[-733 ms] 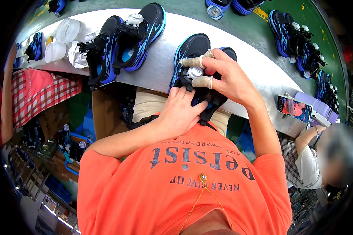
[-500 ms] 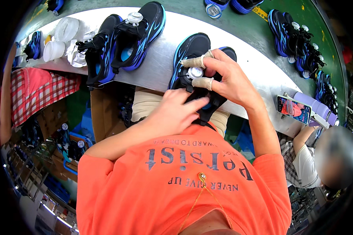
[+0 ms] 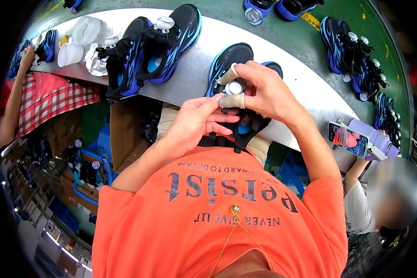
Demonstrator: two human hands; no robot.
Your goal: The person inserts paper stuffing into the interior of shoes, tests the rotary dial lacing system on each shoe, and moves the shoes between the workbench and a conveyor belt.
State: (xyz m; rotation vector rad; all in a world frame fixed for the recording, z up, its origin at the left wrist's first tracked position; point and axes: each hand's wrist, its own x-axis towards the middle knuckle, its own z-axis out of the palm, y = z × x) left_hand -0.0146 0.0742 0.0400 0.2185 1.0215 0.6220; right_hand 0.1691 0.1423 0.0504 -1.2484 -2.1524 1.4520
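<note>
A black and blue sports shoe (image 3: 227,62) lies at the near edge of the grey table (image 3: 194,78), its heel over my lap. On its tongue sits a round silver lacing dial (image 3: 234,88). My right hand (image 3: 264,90), with tape on two fingers, grips the dial and the shoe's tongue from the right. My left hand (image 3: 194,125) rests on the shoe's black straps below, its fingertips touching the dial from the left. The lower part of the shoe is hidden by both hands.
A finished pair of black and blue shoes (image 3: 153,46) stands at the left of the table beside white cups (image 3: 78,39). More shoes (image 3: 356,60) lie on the green belt at the right. A person with a phone (image 3: 347,139) sits to my right, another in red checks (image 3: 46,99) to my left.
My left hand has slid up from the straps so that its fingertips now reach the dial. My right hand has stayed on the dial.
</note>
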